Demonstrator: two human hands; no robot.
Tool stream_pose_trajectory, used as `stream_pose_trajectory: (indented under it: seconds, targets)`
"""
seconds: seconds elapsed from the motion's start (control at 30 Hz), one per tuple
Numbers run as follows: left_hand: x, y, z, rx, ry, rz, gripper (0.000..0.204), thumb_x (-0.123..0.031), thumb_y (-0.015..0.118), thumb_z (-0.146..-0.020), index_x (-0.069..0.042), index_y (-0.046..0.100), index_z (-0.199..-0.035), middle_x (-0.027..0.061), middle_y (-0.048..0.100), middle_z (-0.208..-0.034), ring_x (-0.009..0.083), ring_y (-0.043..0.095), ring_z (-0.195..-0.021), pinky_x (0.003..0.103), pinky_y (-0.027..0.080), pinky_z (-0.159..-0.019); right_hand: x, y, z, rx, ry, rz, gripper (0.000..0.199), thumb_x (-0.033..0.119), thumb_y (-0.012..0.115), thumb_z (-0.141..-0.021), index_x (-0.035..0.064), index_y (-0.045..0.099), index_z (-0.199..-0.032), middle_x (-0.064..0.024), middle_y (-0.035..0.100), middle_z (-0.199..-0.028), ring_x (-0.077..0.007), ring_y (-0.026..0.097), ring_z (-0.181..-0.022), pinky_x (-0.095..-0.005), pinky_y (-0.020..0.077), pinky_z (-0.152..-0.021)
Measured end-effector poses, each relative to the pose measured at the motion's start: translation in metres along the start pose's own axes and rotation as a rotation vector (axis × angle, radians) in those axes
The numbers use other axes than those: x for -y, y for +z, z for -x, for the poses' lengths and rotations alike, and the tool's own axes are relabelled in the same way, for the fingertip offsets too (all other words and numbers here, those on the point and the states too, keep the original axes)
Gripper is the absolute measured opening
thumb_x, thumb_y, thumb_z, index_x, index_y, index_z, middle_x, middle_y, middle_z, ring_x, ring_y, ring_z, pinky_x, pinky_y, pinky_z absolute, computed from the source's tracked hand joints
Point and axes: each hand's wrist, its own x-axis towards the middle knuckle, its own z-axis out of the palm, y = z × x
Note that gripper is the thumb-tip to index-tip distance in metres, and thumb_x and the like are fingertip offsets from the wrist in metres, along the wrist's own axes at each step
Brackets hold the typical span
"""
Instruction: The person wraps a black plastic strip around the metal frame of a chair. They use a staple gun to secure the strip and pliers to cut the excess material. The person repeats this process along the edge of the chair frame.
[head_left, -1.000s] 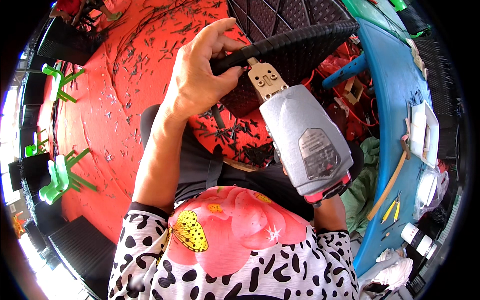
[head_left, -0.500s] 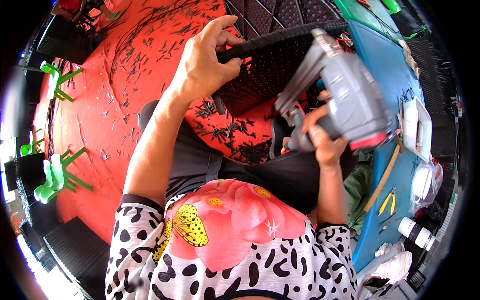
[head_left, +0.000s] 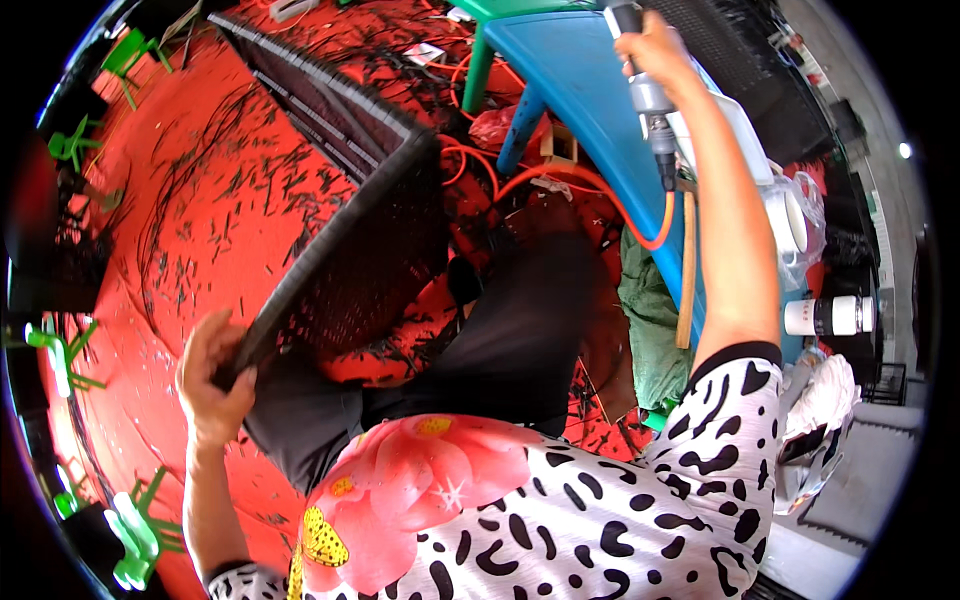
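My left hand [head_left: 212, 380] grips the near edge of a large black woven panel [head_left: 350, 240] that stands tilted over the red floor and rests against my leg. My right hand [head_left: 655, 45] is stretched far up and to the right, closed around a grey air-powered tool [head_left: 648, 90] held over the blue table [head_left: 580, 90]. An orange hose [head_left: 640, 235] hangs from the tool's bottom and curves down under the table. The tool's head is hidden at the top edge of the view.
The red floor [head_left: 190, 250] is strewn with black strand cuttings. Green plastic chairs [head_left: 130, 530] stand at the left rim. On the blue table lie white rolls [head_left: 785, 215] and a wooden stick [head_left: 686, 270]; a green cloth [head_left: 650, 310] hangs below.
My right hand has carried the tool from my lap up to the blue table. My left hand has slid down the woven panel, which now stands lower and to the left.
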Motion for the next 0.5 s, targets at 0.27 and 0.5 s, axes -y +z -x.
stream_pose_trajectory:
  seconds: [0.27,0.5]
  targets:
    - [-0.006,0.009,0.006,-0.097,-0.012,-0.173,0.055,0.001,0.056,-0.064,0.005,0.052,-0.118,0.0143,0.062,-0.095,0.0196,0.062,-0.083,0.030,0.049,-0.077,-0.059,0.080,-0.006,0.237,0.420,0.689,0.060,0.019,0.055,-0.083,-0.0050,0.036,-0.135,-0.0254,0.054,-0.126,-0.0321,0.054,-0.118,-0.0416,0.0442,-0.097]
    - [-0.017,0.023,-0.020,0.036,0.111,-0.351,0.047,-0.001,0.059,-0.059,0.003,0.058,-0.105,0.0139,0.060,-0.092,0.0206,0.056,-0.073,0.030,0.046,-0.067,-0.107,0.069,-0.029,0.094,0.296,0.657,0.045,0.024,0.059,-0.086,0.0025,0.048,-0.125,-0.0226,0.058,-0.121,-0.0327,0.060,-0.109,-0.0440,0.0488,-0.090]
